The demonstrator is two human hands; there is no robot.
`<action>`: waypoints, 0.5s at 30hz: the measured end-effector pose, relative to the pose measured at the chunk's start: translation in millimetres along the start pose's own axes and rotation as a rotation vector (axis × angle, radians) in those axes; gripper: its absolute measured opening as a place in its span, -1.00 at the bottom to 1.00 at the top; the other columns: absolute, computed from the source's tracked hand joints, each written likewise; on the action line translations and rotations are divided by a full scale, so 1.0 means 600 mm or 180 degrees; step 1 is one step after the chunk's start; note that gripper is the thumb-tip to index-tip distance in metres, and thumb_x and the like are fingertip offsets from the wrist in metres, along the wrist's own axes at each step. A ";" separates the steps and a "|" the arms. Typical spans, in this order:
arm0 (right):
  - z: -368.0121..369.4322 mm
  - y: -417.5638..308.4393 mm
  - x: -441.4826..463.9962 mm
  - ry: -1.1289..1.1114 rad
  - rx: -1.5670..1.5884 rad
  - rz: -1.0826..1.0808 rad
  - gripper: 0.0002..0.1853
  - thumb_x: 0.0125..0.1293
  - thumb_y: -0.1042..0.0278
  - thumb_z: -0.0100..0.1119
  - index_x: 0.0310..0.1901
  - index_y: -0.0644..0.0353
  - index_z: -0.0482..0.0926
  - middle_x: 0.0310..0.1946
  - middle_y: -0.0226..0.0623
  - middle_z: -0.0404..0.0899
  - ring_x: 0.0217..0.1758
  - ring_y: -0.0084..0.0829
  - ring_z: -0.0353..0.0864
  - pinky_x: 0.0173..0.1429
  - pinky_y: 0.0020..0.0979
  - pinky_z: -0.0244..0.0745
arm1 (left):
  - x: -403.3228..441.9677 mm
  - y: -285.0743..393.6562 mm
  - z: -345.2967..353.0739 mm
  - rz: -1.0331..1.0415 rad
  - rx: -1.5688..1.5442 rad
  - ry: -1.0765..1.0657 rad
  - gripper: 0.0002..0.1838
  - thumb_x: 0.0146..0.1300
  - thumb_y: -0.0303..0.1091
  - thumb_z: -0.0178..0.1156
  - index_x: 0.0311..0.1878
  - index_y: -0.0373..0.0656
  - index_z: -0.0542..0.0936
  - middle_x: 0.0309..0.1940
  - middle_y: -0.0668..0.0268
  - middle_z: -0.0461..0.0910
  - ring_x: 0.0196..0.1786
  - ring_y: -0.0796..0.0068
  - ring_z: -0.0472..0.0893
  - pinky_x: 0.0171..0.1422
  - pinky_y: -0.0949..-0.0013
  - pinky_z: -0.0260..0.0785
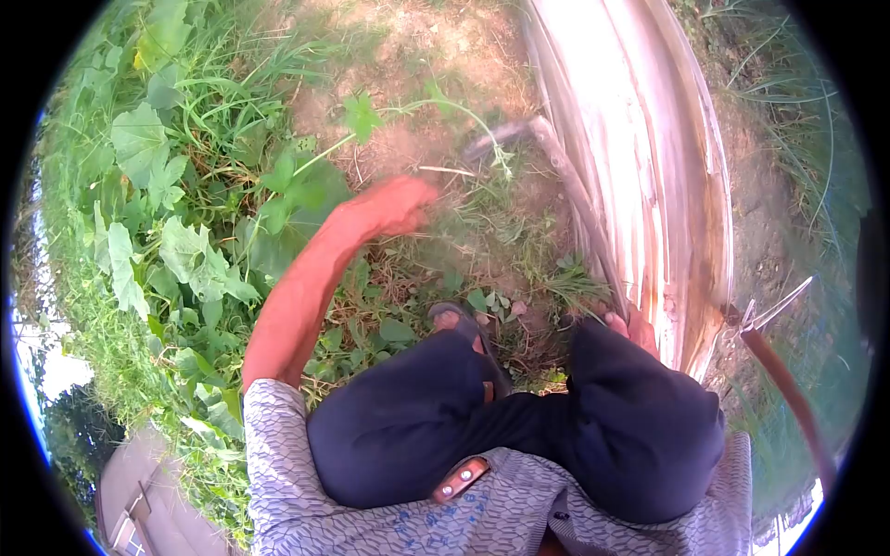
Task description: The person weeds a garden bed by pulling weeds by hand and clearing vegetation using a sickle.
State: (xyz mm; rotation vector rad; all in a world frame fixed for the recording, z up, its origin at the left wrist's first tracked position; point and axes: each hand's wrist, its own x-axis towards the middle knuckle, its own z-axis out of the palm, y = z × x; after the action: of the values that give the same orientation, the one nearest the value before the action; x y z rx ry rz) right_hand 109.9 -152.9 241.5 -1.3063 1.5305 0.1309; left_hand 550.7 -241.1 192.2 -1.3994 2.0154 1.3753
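Observation:
My left hand [405,204] reaches over the grassy soil in front of my feet, smeared by motion, so its fingers and anything in them cannot be made out. Low on the right, beside my knee, my right hand [638,332] is closed at the lower end of a wooden-handled tool [577,190]. That tool slants up and left along a pale log, and its blurred head rests over the soil. A green vine [403,109] arches just above my left hand.
The large, pale split log [640,139] runs down the right side. Leafy plants [190,250] crowd the left. A curved brown stick [783,385] lies at the lower right. My sandalled foot [477,343] is on the ground below the weeds.

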 end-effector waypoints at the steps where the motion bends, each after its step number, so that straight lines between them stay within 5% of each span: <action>1: -0.001 -0.019 0.026 -0.0032 0.0240 0.0123 -0.53 0.40 0.01 -0.05 0.09 0.29 0.34 -0.39 0.11 0.59 -0.26 0.00 0.66 -0.11 -0.10 0.49 | -0.002 0.005 -0.015 -0.0006 0.0018 0.0004 -0.74 -0.01 -0.49 0.17 -0.20 -0.29 0.49 -0.26 -0.06 0.53 -0.13 -0.10 0.53 -0.06 0.00 0.38; 3: 0.001 -0.053 0.084 -0.0079 0.0480 0.0251 -0.57 0.43 0.04 -0.06 0.03 0.31 0.34 -0.42 0.13 0.60 -0.24 0.04 0.65 -0.15 -0.09 0.48 | -0.007 0.016 -0.029 -0.0033 0.0197 -0.0057 -0.74 -0.04 -0.52 0.19 -0.21 -0.29 0.49 -0.29 -0.05 0.54 -0.17 -0.11 0.53 -0.13 0.03 0.38; 7: 0.020 -0.012 0.081 -0.0260 -0.1029 0.0365 -0.50 0.41 0.00 -0.02 0.07 0.35 0.34 -0.43 0.16 0.57 -0.27 0.07 0.63 -0.15 -0.06 0.48 | -0.014 -0.008 0.007 0.0543 0.0452 0.0498 -0.74 -0.03 -0.54 0.21 -0.21 -0.30 0.49 -0.38 -0.03 0.53 -0.24 -0.09 0.53 -0.19 0.04 0.35; 10: 0.022 0.046 0.033 -0.0168 -0.0852 -0.0457 -0.49 0.41 -0.01 -0.02 0.08 0.35 0.35 -0.40 0.20 0.54 -0.29 0.05 0.62 -0.22 -0.07 0.48 | -0.050 0.029 0.003 -0.0011 -0.0513 0.0134 -0.75 0.00 -0.49 0.24 -0.24 -0.31 0.46 -0.43 -0.01 0.50 -0.27 -0.04 0.52 -0.16 0.05 0.34; 13: -0.011 -0.030 0.044 -0.0536 -0.0224 0.0148 -0.49 0.41 0.01 -0.01 0.10 0.37 0.34 -0.36 0.19 0.53 -0.29 0.02 0.62 -0.27 -0.12 0.49 | -0.040 0.095 0.008 0.0071 -0.1621 -0.0910 -0.78 0.04 -0.45 0.21 -0.26 -0.32 0.44 -0.39 0.00 0.49 -0.25 0.01 0.51 -0.11 0.03 0.31; 15: -0.005 -0.088 0.076 0.0093 -0.0226 0.0317 -0.47 0.41 0.00 -0.02 0.13 0.36 0.33 -0.38 0.13 0.54 -0.27 0.01 0.64 -0.26 -0.14 0.50 | -0.021 0.115 0.038 0.0336 -0.1046 -0.0134 -0.80 0.09 -0.43 0.15 -0.24 -0.31 0.42 -0.32 -0.01 0.48 -0.20 -0.03 0.51 -0.07 -0.01 0.31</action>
State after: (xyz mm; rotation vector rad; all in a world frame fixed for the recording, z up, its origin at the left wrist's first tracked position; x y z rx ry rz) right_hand 156.4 -205.0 235.9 -1.2928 1.6292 0.2323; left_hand 492.2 -211.4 225.9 -1.3927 1.9242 1.8334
